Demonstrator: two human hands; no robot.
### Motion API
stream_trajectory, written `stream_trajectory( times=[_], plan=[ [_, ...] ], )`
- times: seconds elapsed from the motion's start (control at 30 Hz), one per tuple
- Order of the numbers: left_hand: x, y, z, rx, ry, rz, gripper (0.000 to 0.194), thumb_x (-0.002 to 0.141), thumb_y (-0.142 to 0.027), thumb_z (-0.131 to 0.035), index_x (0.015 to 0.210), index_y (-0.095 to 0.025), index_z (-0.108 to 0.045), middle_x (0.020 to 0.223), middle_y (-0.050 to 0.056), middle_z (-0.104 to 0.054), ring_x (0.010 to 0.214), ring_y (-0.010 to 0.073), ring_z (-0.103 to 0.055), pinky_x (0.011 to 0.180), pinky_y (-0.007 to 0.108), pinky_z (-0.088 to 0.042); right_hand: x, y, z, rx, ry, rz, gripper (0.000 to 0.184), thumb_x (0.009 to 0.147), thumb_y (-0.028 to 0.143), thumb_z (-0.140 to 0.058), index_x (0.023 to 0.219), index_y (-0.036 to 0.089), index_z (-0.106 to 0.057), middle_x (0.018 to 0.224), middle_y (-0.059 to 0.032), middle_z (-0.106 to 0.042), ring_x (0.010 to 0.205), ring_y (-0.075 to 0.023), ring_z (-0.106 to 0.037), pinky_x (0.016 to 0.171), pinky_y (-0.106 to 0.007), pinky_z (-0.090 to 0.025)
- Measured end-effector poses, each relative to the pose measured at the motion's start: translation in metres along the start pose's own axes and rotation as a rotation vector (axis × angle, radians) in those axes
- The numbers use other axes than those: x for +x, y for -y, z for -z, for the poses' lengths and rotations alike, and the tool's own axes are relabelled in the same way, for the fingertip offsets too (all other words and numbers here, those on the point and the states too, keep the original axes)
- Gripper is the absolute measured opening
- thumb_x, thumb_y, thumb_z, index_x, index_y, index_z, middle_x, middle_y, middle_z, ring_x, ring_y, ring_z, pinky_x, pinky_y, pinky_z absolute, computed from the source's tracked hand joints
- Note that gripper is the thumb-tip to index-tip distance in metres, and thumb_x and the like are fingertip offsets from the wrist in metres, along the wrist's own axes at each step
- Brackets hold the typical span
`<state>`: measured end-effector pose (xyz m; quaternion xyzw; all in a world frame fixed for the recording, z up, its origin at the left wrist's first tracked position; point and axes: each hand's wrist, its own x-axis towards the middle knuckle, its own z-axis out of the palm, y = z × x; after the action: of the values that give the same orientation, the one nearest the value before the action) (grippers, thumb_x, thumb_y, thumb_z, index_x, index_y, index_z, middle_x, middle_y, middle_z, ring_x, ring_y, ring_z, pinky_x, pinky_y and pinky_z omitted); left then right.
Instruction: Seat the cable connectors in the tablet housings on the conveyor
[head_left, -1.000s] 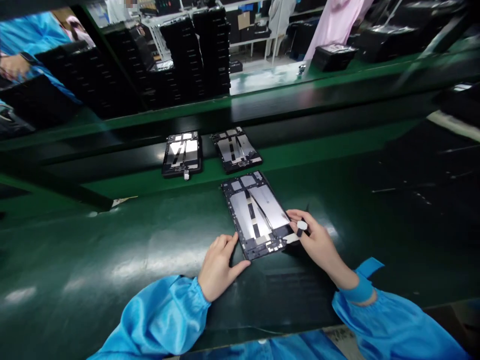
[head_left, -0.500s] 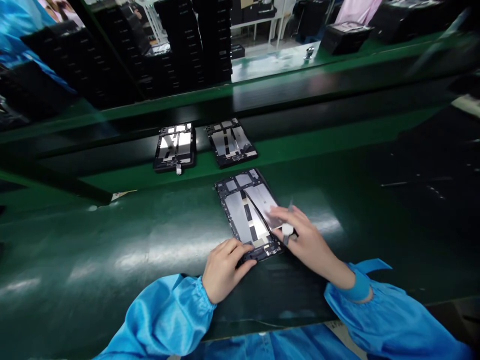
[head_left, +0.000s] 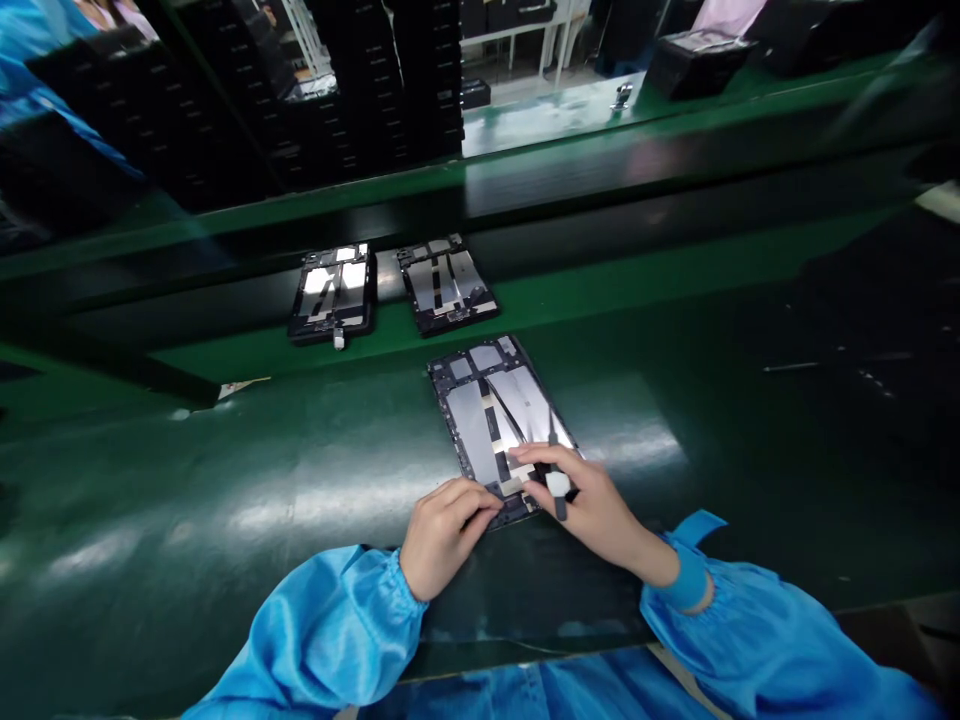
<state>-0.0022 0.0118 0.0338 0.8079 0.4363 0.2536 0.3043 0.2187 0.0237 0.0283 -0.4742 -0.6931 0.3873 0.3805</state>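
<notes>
An opened tablet [head_left: 469, 425] lies on the green bench in front of me, its silver inner plates, dark ribbon cable and thin black wire exposed. My left hand [head_left: 446, 530] is at its lower left corner, thumb and fingertips pressed together; whatever they pinch is too small to make out. Over the tablet's lower right part, my right hand [head_left: 581, 495] is closed around a slim grey tool with a white part [head_left: 557, 484]. Its index finger and thumb reach toward the lower end of the ribbon cable. That hand hides the tablet's lower right side.
Two more opened tablets [head_left: 334, 290] [head_left: 448, 283] lie beyond, along the bench's back ledge. Stacks of black trays [head_left: 367, 90] stand behind it. A black box [head_left: 697, 65] sits at the back right, and a thin rod [head_left: 791, 367] lies on the dark surface at right.
My right hand has moved left and slightly down across the tablet. My left thumb and fingers, apart before, have come together at the corner. The view has shifted slightly.
</notes>
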Motion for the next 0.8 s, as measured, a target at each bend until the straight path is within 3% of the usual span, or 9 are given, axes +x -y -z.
stream_trajectory(
  times=[0.17, 0.3, 0.4, 0.47, 0.57, 0.67, 0.8],
  plan=[
    [-0.001, 0.003, 0.001, -0.019, -0.053, -0.013, 0.015, 0.095, -0.023, -0.051, 0.095, -0.018, -0.065, 0.093, 0.004, -0.064, 0.088, 0.0095, -0.062, 0.080, 0.020, -0.049, 0.000, 0.004, -0.013, 0.062, 0.024, -0.008, 0.024, 0.090, 0.023, -0.058, 0.114, 0.022, -0.059, 0.116, -0.0069, -0.064, 0.111, -0.0211, -0.060, 0.097, -0.037, -0.048],
    [-0.003, 0.004, 0.002, 0.042, -0.096, -0.116, 0.012, 0.093, -0.018, -0.053, 0.096, -0.019, -0.064, 0.093, 0.003, -0.065, 0.086, 0.0094, -0.061, 0.078, 0.020, -0.048, 0.005, 0.010, -0.014, -0.010, 0.187, 0.073, 0.015, 0.087, 0.018, -0.061, 0.101, 0.022, -0.064, 0.095, -0.0039, -0.067, 0.091, -0.0196, -0.062, 0.082, -0.033, -0.050],
    [-0.004, 0.003, 0.003, 0.123, -0.100, -0.182, 0.012, 0.093, -0.017, -0.053, 0.097, -0.019, -0.063, 0.095, 0.003, -0.065, 0.085, 0.0101, -0.060, 0.077, 0.021, -0.047, 0.009, 0.015, -0.016, -0.001, 0.201, 0.082, 0.015, 0.085, 0.010, -0.061, 0.095, 0.021, -0.064, 0.086, -0.0010, -0.067, 0.084, -0.0172, -0.061, 0.080, -0.031, -0.048],
    [-0.004, 0.000, 0.004, 0.120, -0.100, -0.139, 0.011, 0.092, -0.020, -0.056, 0.101, -0.019, -0.063, 0.094, 0.002, -0.065, 0.085, 0.0102, -0.060, 0.076, 0.021, -0.046, 0.010, 0.016, -0.018, 0.016, 0.167, 0.068, 0.018, 0.084, 0.008, -0.061, 0.096, 0.021, -0.063, 0.086, -0.0008, -0.067, 0.084, -0.0168, -0.062, 0.080, -0.031, -0.047],
    [-0.005, -0.003, 0.005, 0.026, -0.088, 0.031, 0.018, 0.088, -0.028, -0.064, 0.103, -0.019, -0.062, 0.083, 0.000, -0.063, 0.070, 0.0074, -0.055, 0.066, 0.018, -0.044, 0.008, 0.015, -0.021, 0.013, 0.149, 0.055, 0.019, 0.084, 0.009, -0.060, 0.098, 0.021, -0.062, 0.086, -0.0013, -0.067, 0.083, -0.0176, -0.062, 0.079, -0.031, -0.046],
    [-0.005, -0.005, 0.003, -0.092, -0.061, 0.159, 0.009, 0.088, -0.024, -0.061, 0.093, -0.018, -0.064, 0.073, -0.002, -0.060, 0.058, 0.0047, -0.048, 0.058, 0.016, -0.040, 0.007, 0.014, -0.021, 0.012, 0.140, 0.064, 0.018, 0.084, 0.010, -0.060, 0.098, 0.021, -0.062, 0.084, -0.0010, -0.067, 0.082, -0.0178, -0.061, 0.078, -0.031, -0.046],
    [-0.004, -0.002, 0.000, -0.177, -0.058, 0.161, 0.008, 0.089, -0.020, -0.058, 0.089, -0.018, -0.066, 0.081, -0.001, -0.063, 0.062, 0.0043, -0.050, 0.060, 0.016, -0.040, 0.008, 0.014, -0.020, 0.036, 0.156, 0.061, 0.019, 0.083, 0.011, -0.063, 0.099, 0.021, -0.061, 0.083, 0.0001, -0.067, 0.083, -0.0173, -0.061, 0.080, -0.031, -0.045]
  ],
)
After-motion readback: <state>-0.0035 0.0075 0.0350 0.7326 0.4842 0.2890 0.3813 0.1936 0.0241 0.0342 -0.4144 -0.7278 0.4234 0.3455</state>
